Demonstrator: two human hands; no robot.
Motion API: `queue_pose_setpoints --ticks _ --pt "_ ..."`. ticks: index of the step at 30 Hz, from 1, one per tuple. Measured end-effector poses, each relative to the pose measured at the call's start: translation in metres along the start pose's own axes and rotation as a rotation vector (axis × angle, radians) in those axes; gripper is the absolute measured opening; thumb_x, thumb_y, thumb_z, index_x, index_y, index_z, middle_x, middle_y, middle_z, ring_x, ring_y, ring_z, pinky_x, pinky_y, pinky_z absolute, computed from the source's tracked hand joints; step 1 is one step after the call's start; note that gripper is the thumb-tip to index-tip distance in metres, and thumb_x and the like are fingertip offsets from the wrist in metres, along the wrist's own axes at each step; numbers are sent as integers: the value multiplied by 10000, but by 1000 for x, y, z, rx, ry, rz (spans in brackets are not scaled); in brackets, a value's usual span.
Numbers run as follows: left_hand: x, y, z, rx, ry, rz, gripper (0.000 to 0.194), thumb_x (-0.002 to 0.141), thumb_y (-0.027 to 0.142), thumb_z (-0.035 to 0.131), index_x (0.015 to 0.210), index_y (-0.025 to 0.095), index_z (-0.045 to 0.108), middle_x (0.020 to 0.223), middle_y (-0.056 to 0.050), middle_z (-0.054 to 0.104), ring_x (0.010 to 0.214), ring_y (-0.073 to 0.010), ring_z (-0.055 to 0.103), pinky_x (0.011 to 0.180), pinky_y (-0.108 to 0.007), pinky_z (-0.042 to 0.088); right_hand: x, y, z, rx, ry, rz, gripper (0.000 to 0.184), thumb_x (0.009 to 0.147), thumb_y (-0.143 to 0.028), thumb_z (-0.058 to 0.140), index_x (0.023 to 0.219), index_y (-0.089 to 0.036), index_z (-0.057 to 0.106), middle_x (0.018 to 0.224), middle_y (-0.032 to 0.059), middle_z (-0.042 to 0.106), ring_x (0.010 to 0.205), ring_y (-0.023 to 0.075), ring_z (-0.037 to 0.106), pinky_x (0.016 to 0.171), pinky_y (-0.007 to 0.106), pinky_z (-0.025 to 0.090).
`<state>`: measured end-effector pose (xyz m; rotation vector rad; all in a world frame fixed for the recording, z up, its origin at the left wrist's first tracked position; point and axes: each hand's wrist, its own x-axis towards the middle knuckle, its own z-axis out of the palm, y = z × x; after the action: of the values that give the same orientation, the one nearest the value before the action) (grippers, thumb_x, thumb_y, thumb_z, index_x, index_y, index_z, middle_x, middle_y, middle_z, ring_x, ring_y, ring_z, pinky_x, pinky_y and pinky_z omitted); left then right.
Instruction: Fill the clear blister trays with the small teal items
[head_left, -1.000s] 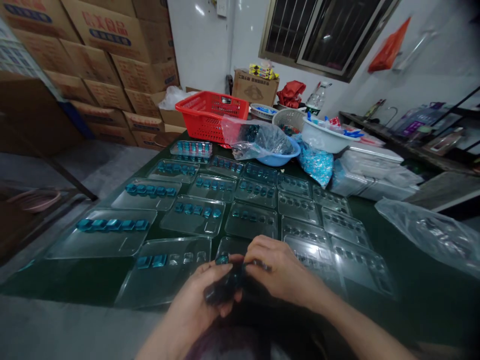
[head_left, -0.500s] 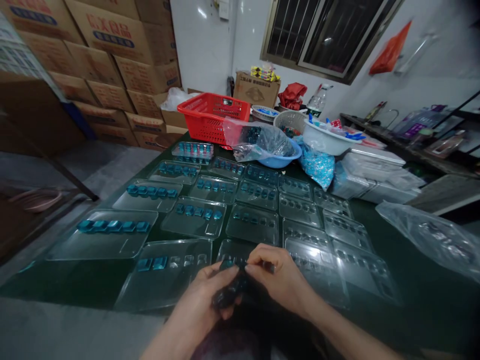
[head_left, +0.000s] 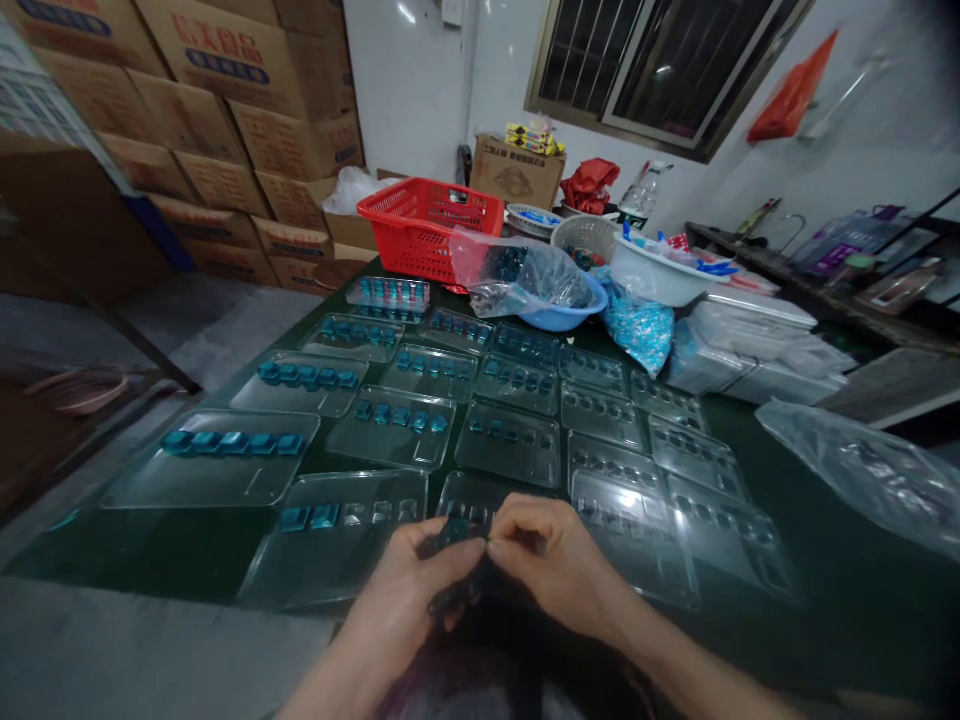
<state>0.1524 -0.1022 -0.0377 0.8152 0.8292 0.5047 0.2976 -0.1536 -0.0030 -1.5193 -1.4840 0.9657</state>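
Note:
My left hand is closed around a small cluster of dark, glossy pieces whose kind I cannot make out. Thumb and forefinger of my right hand are pinched together, right beside the left thumb; whatever they grip is hidden. Both hands hover over the near edge of a clear plastic tray, which they partly cover. Left of them lies another clear tray, with two teal cube-shaped pieces in its row of small hollows and further hollows without teal. A filled tray holds a row of teal pieces.
Several more clear trays cover the dark green table. Behind them stand a red basket, a blue basin under a plastic bag, and a white basin. A clear bag lies right; cardboard boxes are stacked left.
My right hand stays pinched beside the left thumb. The left hand has shifted slightly, with its thumb closer to the right fingertips. The view has tilted a little.

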Motion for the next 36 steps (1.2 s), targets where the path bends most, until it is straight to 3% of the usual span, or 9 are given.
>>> queue_pose_setpoints --ticks 5,12,20,24,27,36 --pt "0 0 0 -18 -26 10 136 671 249 607 710 123 574 489 -1 538 388 -93 474 316 -178 304 1 0 1 211 -25 176 139 742 -196 509 619 -135 526 559 -41 446 505 64 393 463 180 297" --pt "1 -2 1 -25 -12 3 101 669 222 596 703 127 589 478 3 532 391 -100 484 323 -181 313 -4 -1 8 -95 74 -55 169 732 -113 465 568 -153 461 606 -24 457 566 77 434 511 189 321" --pt "3 -1 4 -50 -35 22 67 670 185 549 670 123 574 444 -11 542 344 -89 454 304 -174 293 -4 -4 6 -70 173 -29 155 764 -136 449 612 -162 454 608 -29 446 561 79 419 513 197 337" --pt "3 -1 2 -156 91 -93 127 622 197 569 709 159 484 449 -1 545 355 -127 491 289 -179 271 -6 0 2 41 99 -59 48 749 -157 522 786 -174 547 778 0 526 660 93 485 573 207 392" --pt "2 0 2 -191 89 -152 213 612 199 566 752 187 406 478 -10 570 380 -151 520 296 -177 267 -6 4 -2 107 39 -93 233 720 -132 566 940 -209 565 902 14 544 718 98 517 618 219 425" --pt "1 0 5 -207 10 -197 234 622 200 552 770 198 371 487 -23 575 396 -175 535 292 -174 239 -4 11 -6 259 -5 -47 158 693 -186 625 849 -201 638 844 18 585 730 110 561 641 232 450"
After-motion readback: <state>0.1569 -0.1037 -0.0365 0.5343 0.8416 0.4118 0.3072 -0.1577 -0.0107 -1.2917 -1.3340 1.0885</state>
